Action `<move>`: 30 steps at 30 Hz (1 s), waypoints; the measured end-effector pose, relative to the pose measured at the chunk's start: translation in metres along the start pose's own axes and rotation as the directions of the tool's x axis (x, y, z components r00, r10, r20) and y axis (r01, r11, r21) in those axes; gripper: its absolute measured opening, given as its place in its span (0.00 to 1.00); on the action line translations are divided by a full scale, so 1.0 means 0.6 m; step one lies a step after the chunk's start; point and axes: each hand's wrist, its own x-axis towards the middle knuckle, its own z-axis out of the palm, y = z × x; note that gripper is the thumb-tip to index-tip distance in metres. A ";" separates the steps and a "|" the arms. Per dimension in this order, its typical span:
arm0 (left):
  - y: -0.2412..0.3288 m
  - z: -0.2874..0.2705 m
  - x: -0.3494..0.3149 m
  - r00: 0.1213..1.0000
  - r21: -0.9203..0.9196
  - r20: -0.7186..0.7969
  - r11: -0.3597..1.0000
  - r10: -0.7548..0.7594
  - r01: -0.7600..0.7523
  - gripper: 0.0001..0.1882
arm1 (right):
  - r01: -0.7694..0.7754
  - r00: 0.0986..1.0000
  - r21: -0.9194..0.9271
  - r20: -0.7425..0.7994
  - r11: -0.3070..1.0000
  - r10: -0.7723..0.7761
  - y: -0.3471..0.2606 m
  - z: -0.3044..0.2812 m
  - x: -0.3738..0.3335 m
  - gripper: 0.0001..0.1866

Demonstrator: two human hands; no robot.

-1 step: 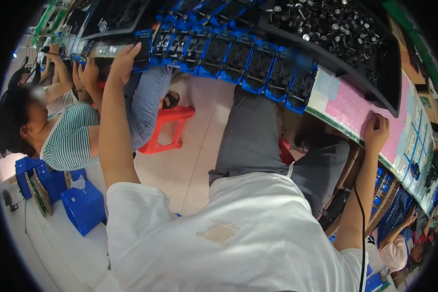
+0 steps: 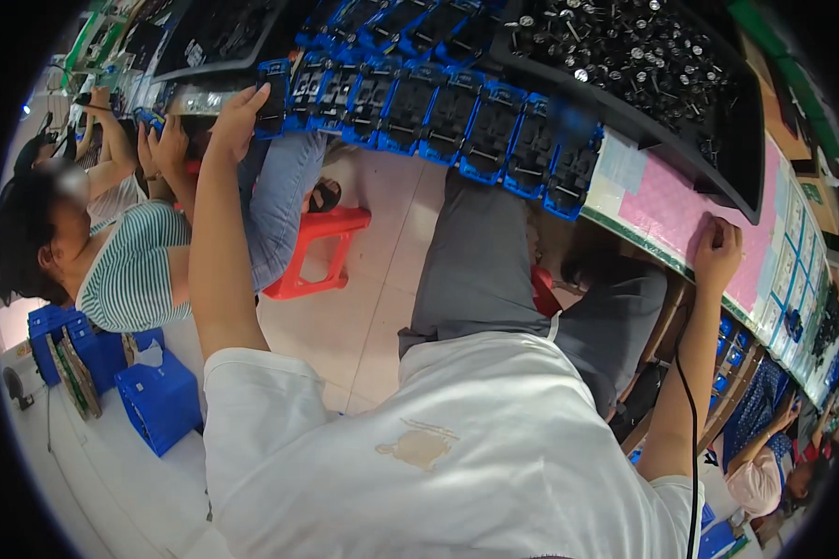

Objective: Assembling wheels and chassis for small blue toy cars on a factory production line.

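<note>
Left hand: my left hand [image 2: 239,114] is stretched far out to the bench edge, fingers laid on the end piece of the row of blue-framed black parts [image 2: 457,116]; I cannot tell whether they pinch it or only rest on it.
Right hand: my right hand [image 2: 717,250] is curled loosely, knuckles resting on the pink mat [image 2: 666,200] at the near edge of the bench; I see nothing held in it.
Row of parts: it runs along the bench edge from my left hand toward the pink mat, the pieces side by side and touching.
Black tray: a black tray [image 2: 717,182] of small metal screws sits behind the row, just beyond the mat.
Neighbour: a person in a striped top [image 2: 130,270] sits to my left, hands up at the same bench.
Floor: a red stool [image 2: 312,247] stands near that person, blue crates [image 2: 158,396] lower left.
</note>
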 end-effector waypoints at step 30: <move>0.058 0.467 -0.372 0.676 0.498 0.327 0.488 0.660 -0.717 0.12 | -0.234 0.941 0.504 -0.099 0.831 0.325 0.106 -0.090 -0.040 0.09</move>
